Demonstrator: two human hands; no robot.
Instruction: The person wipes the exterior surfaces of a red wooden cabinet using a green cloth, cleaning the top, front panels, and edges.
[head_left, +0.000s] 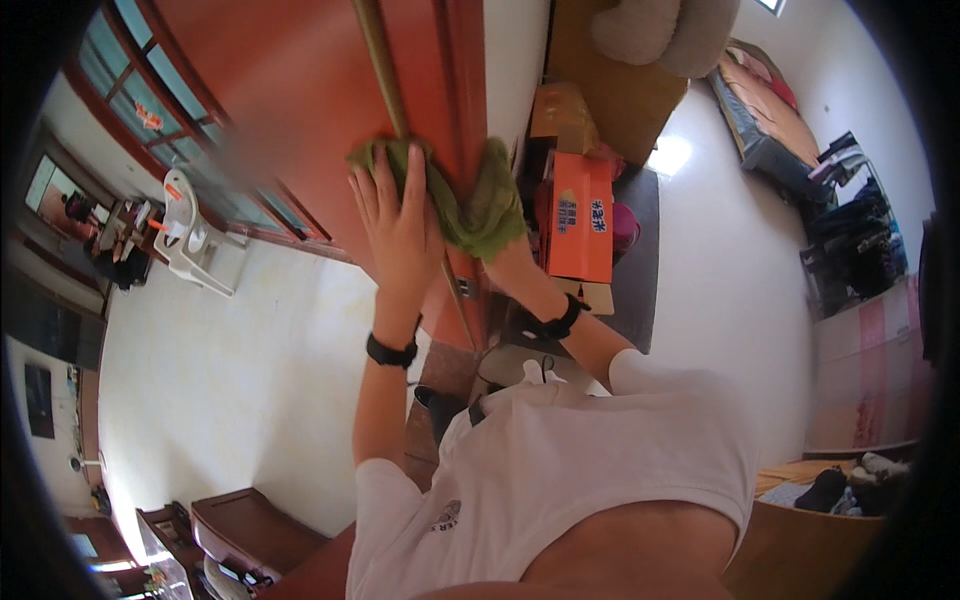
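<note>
A green cloth (491, 214) lies across the edge of a red door (315, 97), around its narrow side strip (382, 71). My left hand (401, 232) holds one part of it flat against the door face, fingers stretched upward. On the other side of the edge, my right hand (508, 259) is mostly wrapped in the cloth, so its fingers are hidden. A metal latch plate (466, 288) sits in the door edge just below the cloth. Both wrists wear black bands.
Right of the door, an orange cardboard box (581, 217) bearing printed writing stands by a brown carton (562, 112). A bed (772, 112) is farther back. To the left are a white plastic chair (187, 232) and a barred window (142, 67). A brown wooden cabinet (255, 525) stands lower left.
</note>
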